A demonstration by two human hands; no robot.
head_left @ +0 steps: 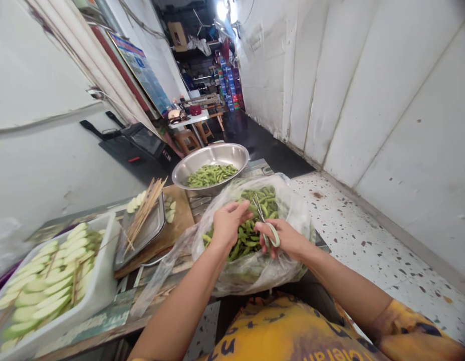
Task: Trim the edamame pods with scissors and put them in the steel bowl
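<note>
A thin clear plastic bag (292, 200) full of green edamame pods (249, 240) stands open in front of me. My right hand (283, 235) grips a pair of scissors (272, 234) by pale green handles, the blades pointing up and away over the pods. Just left of the blades, my left hand (228, 223) is above the bag with its fingers curled together. Whatever lies between those fingertips is hidden among the green pods. Beyond the bag, a wide steel bowl (183, 168) contains more edamame pods (212, 174).
On the left, a white tub (108, 235) holds pale green slices on skewers. Bamboo sticks (146, 210) lie across a metal tray (157, 225) on a wooden board (183, 205). A white wall (349, 100) rises to the right; a small table (200, 118) stands farther back.
</note>
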